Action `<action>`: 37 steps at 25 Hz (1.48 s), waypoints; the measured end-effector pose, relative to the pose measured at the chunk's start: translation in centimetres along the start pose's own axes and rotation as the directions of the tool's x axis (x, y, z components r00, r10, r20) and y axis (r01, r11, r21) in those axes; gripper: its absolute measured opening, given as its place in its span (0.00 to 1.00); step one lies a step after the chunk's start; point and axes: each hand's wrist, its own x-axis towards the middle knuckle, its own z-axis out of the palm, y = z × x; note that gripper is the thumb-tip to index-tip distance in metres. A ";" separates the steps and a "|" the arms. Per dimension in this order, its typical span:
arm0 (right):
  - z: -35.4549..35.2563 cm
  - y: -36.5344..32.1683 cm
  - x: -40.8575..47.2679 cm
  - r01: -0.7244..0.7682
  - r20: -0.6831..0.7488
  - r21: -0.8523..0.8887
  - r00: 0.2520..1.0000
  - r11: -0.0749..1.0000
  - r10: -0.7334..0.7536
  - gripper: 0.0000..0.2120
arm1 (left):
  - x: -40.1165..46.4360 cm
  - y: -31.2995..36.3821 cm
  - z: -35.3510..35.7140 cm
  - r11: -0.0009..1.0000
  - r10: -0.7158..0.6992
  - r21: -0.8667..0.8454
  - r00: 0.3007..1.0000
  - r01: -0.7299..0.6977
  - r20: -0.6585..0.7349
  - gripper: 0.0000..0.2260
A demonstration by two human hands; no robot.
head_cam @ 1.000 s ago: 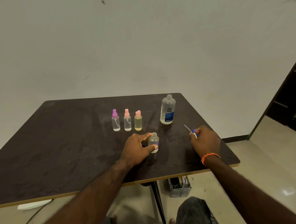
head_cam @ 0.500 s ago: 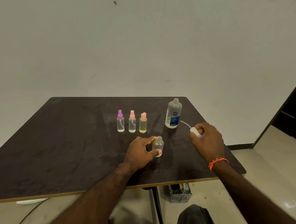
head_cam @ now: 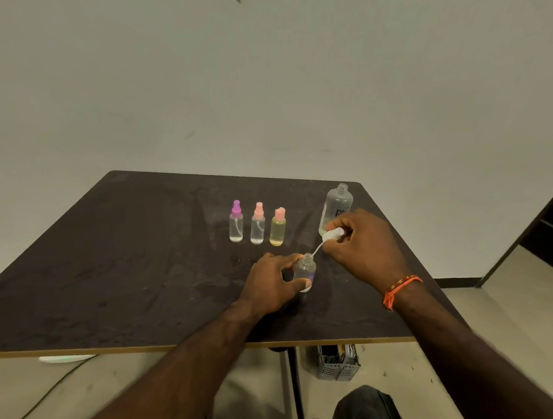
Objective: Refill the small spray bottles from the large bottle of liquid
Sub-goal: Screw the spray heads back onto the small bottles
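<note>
Landmark: the large bottle (head_cam: 336,211) of clear liquid stands uncapped near the far right corner of the dark table (head_cam: 105,264); every place below is given from it.
Bottle in hand: a small clear bottle (head_cam: 304,271), neck open, stands nearer the person than the large bottle and a little to its left.
Left hand: the left hand (head_cam: 273,281) is curled round that small bottle, thumb and fingers gripping its sides and steadying it on the table.
Right hand: the right hand (head_cam: 363,246), just in front of the large bottle and partly covering its label, pinches a white spray head (head_cam: 333,234); the dip tube (head_cam: 316,250) slants down with its tip at the small bottle's mouth.
Finished row: three small capped bottles stand in a line to the left of the large bottle, purple-topped (head_cam: 236,221), pink-topped (head_cam: 257,224) and the yellowish one (head_cam: 278,227); each holds liquid.
Done, by my reading: three bottles look filled and closed; how full the fourth is I cannot tell.
Left to do: feed the tube in, screw the head tight, and probably recap the large bottle.
</note>
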 end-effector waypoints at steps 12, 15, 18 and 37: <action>3.1 -0.1 2.3 0.041 0.459 -0.155 0.888 0.987 0.035 0.11 | 0.0 -0.3 0.2 0.999 0.045 0.030 0.999 -0.045 0.006 0.22; 4.2 0.2 2.5 -0.048 0.444 -0.209 0.885 0.977 0.138 0.11 | 0.2 -0.4 0.2 0.998 0.040 0.054 0.999 -0.040 0.005 0.22; 4.7 0.8 1.9 -0.077 0.418 -0.286 0.887 0.955 0.197 0.20 | 0.2 -0.6 0.3 0.996 0.047 0.069 0.999 -0.048 0.013 0.20; 7.0 2.3 -0.2 -0.145 0.126 0.148 0.984 0.978 0.127 0.24 | 0.0 -0.3 0.4 0.995 0.027 0.096 1.000 -0.028 0.011 0.19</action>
